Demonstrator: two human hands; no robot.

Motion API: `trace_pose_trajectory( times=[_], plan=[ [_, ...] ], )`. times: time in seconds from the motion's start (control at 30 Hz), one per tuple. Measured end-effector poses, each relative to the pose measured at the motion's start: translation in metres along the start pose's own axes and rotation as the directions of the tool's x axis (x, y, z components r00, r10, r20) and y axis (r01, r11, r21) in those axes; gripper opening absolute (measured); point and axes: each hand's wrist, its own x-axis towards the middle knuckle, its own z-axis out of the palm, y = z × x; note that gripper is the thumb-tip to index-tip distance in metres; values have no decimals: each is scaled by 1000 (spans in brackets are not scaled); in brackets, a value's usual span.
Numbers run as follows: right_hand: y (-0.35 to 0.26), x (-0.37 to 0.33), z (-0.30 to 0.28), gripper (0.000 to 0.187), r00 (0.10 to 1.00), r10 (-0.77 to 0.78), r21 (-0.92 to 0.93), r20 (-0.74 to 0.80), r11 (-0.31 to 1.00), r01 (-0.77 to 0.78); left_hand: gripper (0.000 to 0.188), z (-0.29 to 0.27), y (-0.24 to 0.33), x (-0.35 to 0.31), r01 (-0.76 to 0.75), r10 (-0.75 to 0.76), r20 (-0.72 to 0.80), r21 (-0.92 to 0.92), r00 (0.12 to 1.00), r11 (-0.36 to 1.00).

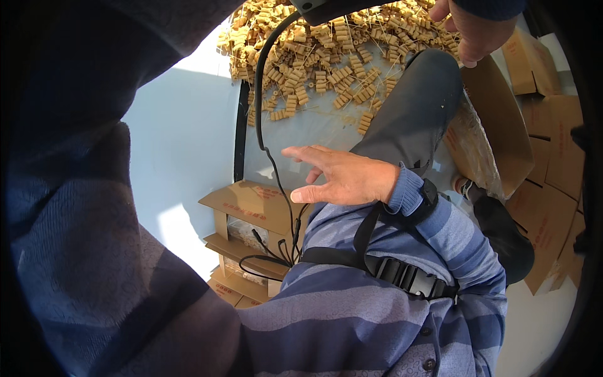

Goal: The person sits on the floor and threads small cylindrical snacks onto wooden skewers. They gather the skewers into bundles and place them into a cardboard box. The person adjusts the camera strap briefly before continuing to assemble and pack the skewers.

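Palm down over my lap, my right hand (pixel 342 176) is in the air with its fingers stretched to the left and the thumb apart. It holds nothing. My left arm rises along the left side and passes out at the top edge. My left hand (pixel 474 31) reaches back in at the top right, cut off by the edge, fingers bent and apart, with nothing visible in them. Beyond both hands lies a heap of tan ridged rolls on thin sticks (pixel 320 56), spread over a pale grey surface (pixel 314 135). An open cardboard box (pixel 502 125) with a plastic liner stands below my left hand.
A dark device (pixel 339 7) at the top edge trails a black cable (pixel 259 94) to loose plugs by my waist. Cartons (pixel 245 204) are stacked at the lower left. Flattened cardboard (pixel 546 201) lies at the right. My bent knee (pixel 433 75) stands between heap and box.
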Motion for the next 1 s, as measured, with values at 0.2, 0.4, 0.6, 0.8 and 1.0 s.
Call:
trace_pose_trajectory(
  times=[0.2,0.4,0.6,0.8,1.0],
  plan=[
    [-3,30,9,99,981,163,266,-105,955,-130,61,24,-3,-28,32,-34,-33,-56,999,998],
    [-32,49,26,76,999,-9,353,-48,935,26,61,39,-15,-16,33,-36,-76,-45,996,998],
    [-62,28,18,46,987,-52,594,153,803,-50,61,34,-31,41,28,-27,-59,15,998,999],
    [-79,-4,9,48,990,-115,768,-82,626,137,61,65,-69,89,57,-54,49,-60,997,997],
    [-78,-29,-6,21,997,10,460,-80,887,28,62,136,-121,67,73,9,176,-453,984,888]
  ],
)
